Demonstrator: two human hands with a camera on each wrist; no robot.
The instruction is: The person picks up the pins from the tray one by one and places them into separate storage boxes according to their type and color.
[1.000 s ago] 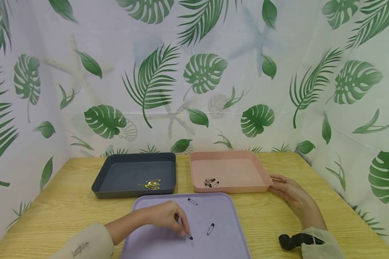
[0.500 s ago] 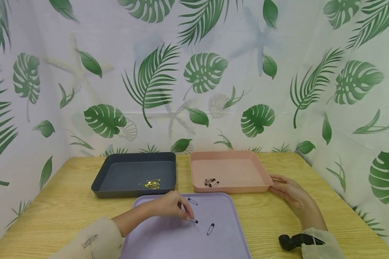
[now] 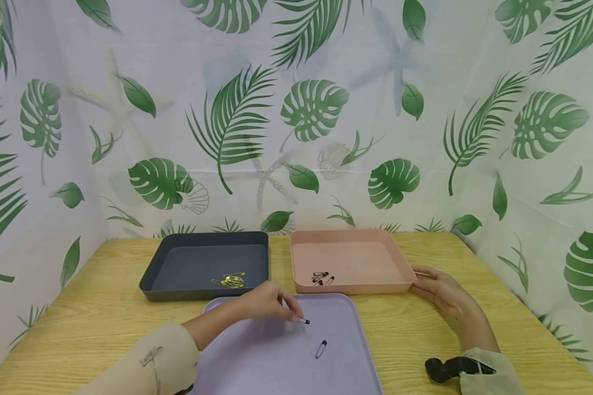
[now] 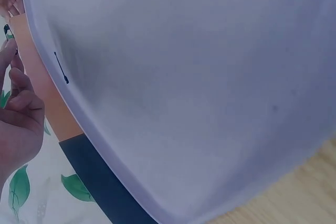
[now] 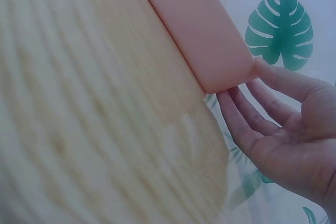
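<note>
Over the far part of the lilac tray (image 3: pixel 346 373), my left hand (image 3: pixel 269 302) pinches a black safety pin (image 3: pixel 303 320) between thumb and fingertips. Another black safety pin (image 3: pixel 321 349) lies on that tray to the right. A further safety pin (image 4: pixel 61 67) lies near the tray's edge in the left wrist view; my left hand hides it from the head view. My right hand (image 3: pixel 442 293) holds the front right corner of the pink tray (image 3: pixel 356 288), thumb and fingers on either side of it. Several black safety pins (image 3: pixel 321 278) lie in the pink tray.
A dark blue-grey tray (image 3: pixel 197 296) stands at the back left, with several gold safety pins (image 3: pixel 233 281) in it. Both back trays stand close behind the lilac one on the wooden table (image 3: pixel 74 329). A leaf-print cloth (image 3: pixel 257 109) hangs behind.
My left hand has carried the pinched safety pin up from the middle of the lilac tray, away from me and slightly right. My right hand stays at the pink tray's corner.
</note>
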